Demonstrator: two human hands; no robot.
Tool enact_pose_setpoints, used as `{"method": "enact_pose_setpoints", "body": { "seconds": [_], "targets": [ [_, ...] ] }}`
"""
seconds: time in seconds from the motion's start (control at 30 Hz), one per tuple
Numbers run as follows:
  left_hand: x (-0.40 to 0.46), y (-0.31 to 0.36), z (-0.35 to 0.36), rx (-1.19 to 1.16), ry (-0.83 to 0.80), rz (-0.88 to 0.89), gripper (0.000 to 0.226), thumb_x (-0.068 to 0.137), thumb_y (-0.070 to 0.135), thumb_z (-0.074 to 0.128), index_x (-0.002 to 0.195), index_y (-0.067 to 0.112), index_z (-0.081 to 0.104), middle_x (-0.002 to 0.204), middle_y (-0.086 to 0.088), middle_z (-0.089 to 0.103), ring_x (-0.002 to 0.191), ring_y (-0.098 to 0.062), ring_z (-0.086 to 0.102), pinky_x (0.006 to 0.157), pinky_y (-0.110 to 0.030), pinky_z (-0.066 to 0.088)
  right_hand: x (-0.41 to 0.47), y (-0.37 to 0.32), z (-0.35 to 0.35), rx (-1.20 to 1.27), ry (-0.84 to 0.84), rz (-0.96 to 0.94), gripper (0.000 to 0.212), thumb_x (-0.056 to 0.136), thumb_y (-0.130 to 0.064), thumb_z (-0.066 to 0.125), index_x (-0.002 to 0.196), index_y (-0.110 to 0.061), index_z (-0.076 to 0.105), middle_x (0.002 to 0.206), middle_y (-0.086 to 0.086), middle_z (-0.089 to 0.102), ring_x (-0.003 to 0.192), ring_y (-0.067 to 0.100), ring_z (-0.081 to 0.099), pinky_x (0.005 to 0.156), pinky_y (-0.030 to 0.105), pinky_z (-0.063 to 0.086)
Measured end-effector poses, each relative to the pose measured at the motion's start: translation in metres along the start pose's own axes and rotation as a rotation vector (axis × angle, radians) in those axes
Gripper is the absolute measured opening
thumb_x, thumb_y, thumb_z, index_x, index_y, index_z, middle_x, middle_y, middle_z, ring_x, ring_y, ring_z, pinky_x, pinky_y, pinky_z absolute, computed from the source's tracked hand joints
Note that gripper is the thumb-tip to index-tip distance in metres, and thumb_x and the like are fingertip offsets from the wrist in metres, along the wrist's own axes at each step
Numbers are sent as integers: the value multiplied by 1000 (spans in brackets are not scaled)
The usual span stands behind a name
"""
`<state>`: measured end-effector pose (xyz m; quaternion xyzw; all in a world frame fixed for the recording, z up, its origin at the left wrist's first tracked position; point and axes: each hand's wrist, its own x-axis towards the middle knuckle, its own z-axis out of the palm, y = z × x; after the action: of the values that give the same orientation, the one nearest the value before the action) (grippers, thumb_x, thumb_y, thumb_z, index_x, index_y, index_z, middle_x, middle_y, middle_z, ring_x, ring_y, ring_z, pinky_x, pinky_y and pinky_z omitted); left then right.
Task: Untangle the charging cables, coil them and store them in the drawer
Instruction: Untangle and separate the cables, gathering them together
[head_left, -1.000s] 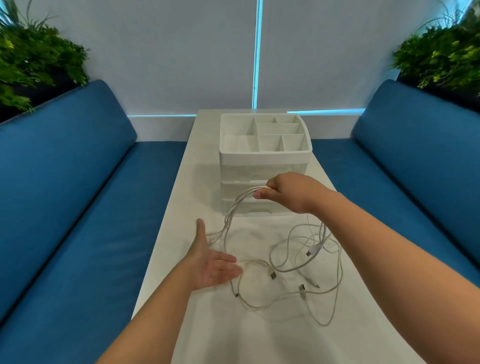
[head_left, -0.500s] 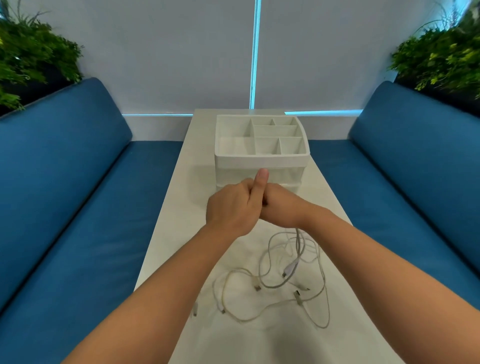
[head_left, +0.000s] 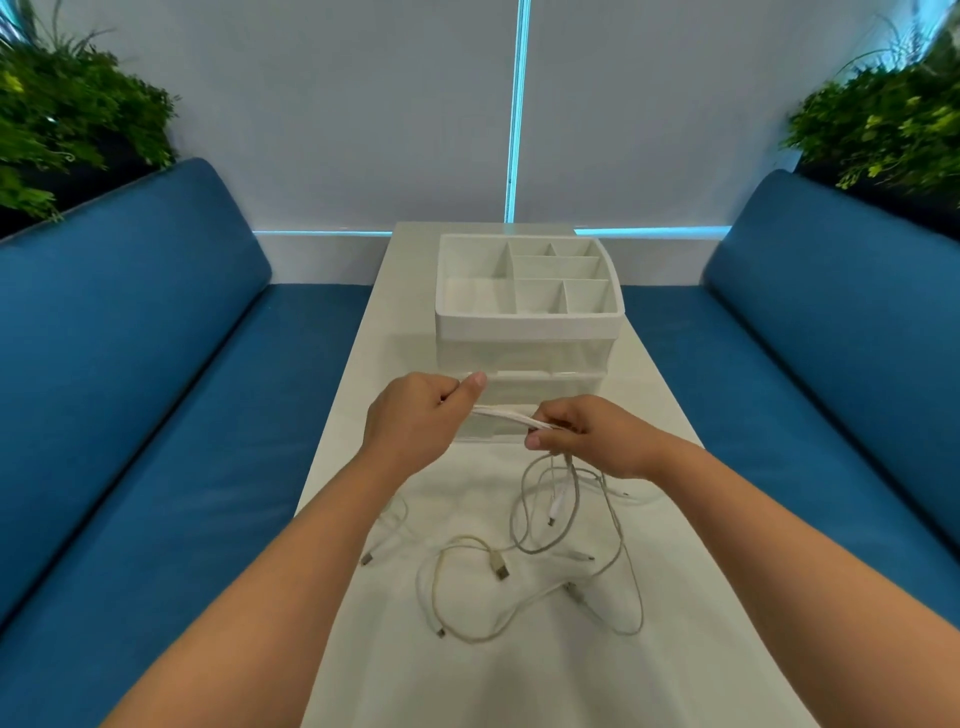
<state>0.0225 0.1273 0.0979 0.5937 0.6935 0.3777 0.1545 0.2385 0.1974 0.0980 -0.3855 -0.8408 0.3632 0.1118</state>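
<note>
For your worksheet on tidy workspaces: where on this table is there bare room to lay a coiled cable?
Bare: the table's near end below the loose cables; strips beside the organizer. Crowded: between both hands and the loops.

A long white table (head_left: 395, 675) runs between two blue cushioned benches (head_left: 130, 364). Pale blinds (head_left: 337, 119) cover the far wall, daylight glowing along their edges. Green plants (head_left: 67, 114) fill both corners.

Organizer (head_left: 527, 332) blocks table (head_left: 701, 649) ahead; cable loops (head_left: 524, 587) clutter mid; L/R edges free.
</note>
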Motion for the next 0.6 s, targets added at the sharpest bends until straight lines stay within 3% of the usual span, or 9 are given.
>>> {"method": "enact_pose_setpoints", "body": {
  "seconds": [0.17, 0.3, 0.43, 0.6],
  "targets": [
    [-7, -2, 2, 108, -76, -8, 62, 93, 62, 48, 56, 13, 43, 50, 2, 38, 52, -18, 37, 54, -30, 29, 2, -6, 3, -295, 286, -35, 22, 91, -48, 60, 99, -33, 75, 78, -5, 66, 71, 14, 58, 68, 38, 49],
    [-14, -6, 2, 132, -94, -23, 62, 92, 64, 48, 68, 9, 62, 59, -3, 58, 58, -21, 52, 57, -34, 41, 1, -1, 0, -611, 275, -4, 29, 88, -58, 56, 105, -40, 71, 81, -10, 65, 79, 12, 53, 65, 30, 41],
    [-16, -12, -1, -74, -68, -84, 52, 89, 61, 57, 57, 20, 60, 62, 0, 64, 50, -13, 46, 57, -29, 41, -3, 13, 0, -418, 71, -49, 39, 88, -37, 69, 126, -34, 63, 92, -16, 56, 96, 13, 48, 82, 28, 39],
    [-18, -13, 2, -193, -67, -136, 53, 85, 58, 64, 45, 24, 54, 69, 7, 70, 46, -6, 44, 61, -31, 44, -2, 18, 4, -247, 86, 2, 48, 86, -25, 73, 131, -27, 60, 123, -7, 59, 113, 14, 53, 96, 25, 39]
  ]
}}
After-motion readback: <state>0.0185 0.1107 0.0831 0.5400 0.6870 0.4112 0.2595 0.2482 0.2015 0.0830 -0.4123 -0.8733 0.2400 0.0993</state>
